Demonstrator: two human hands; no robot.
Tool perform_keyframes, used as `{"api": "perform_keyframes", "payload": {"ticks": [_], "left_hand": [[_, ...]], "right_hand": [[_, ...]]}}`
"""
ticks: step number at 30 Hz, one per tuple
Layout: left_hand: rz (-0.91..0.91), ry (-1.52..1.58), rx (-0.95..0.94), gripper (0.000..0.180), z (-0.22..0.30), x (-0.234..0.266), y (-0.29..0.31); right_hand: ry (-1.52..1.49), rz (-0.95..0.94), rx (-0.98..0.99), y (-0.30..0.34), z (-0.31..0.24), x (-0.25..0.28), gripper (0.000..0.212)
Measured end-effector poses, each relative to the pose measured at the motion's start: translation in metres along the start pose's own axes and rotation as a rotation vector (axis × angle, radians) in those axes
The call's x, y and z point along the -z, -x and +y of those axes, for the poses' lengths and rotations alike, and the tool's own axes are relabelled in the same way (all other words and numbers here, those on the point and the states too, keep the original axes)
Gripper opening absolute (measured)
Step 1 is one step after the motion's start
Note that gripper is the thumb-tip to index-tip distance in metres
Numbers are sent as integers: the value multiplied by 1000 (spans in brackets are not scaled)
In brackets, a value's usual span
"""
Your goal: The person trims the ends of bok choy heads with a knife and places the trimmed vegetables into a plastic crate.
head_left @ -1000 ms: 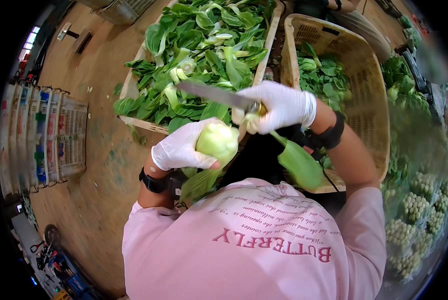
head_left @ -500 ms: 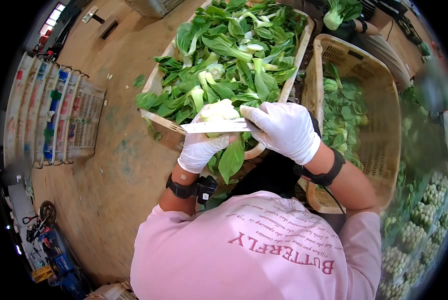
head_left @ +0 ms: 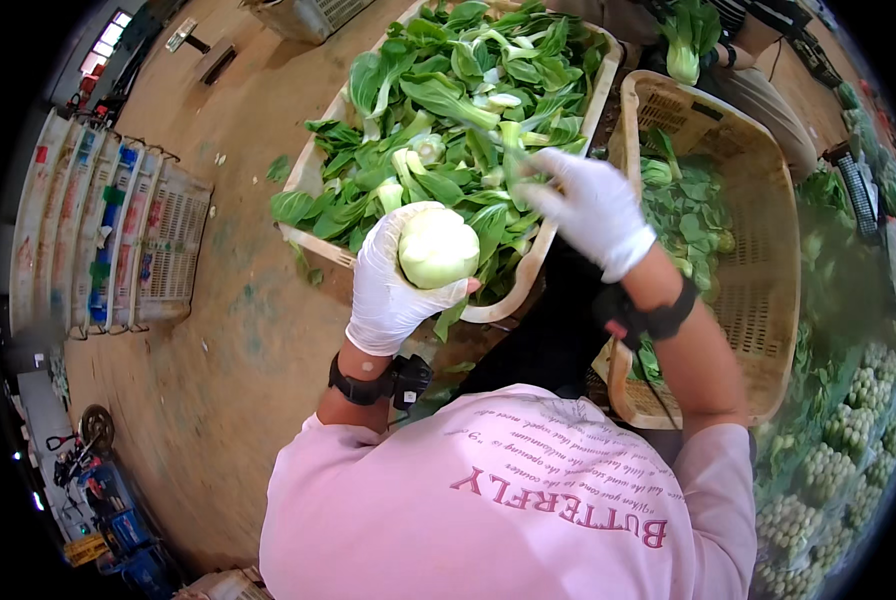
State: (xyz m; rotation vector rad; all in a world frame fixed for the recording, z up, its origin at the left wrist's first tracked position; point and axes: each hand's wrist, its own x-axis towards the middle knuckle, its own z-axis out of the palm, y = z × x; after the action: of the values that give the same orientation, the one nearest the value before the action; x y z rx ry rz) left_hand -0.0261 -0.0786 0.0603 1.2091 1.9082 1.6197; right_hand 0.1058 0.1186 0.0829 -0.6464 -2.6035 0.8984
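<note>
My left hand point(head_left: 386, 290), in a white glove, cups a head of bok choy point(head_left: 438, 246) with its pale round base turned up. Its leaves hang mostly hidden under the palm, over the near rim of a crate point(head_left: 513, 300). To the right, my gloved right hand point(head_left: 593, 212) is curled and smeared by motion, apart from that bok choy. A faint streak off its fingers looks like the knife point(head_left: 516, 172), its blade too blurred to make out. Loose bok choy and leaves point(head_left: 448, 95) heap up in the crate beyond my hands.
A second crate point(head_left: 768, 250) on the right holds some greens point(head_left: 683, 215). Behind it another person's hand holds a bok choy point(head_left: 685, 45). Stacked crates point(head_left: 108, 225) stand at left on the brown floor point(head_left: 238, 300). Bagged bok choy point(head_left: 828, 480) lines the right side.
My right hand has moved up and right, away from the bok choy, where the knife lay across its base. My left hand has tilted the bok choy so its base shows.
</note>
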Motion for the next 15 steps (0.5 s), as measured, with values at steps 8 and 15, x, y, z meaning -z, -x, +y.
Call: {"api": "perform_keyframes", "payload": {"ticks": [8, 15], "left_hand": [[-41, -297, -76, 66, 11, -21, 3], [-204, 512, 275, 92, 16, -57, -7]], "right_hand": [[306, 264, -196, -31, 29, -14, 35], [-563, 14, 206, 72, -4, 1, 83]]}}
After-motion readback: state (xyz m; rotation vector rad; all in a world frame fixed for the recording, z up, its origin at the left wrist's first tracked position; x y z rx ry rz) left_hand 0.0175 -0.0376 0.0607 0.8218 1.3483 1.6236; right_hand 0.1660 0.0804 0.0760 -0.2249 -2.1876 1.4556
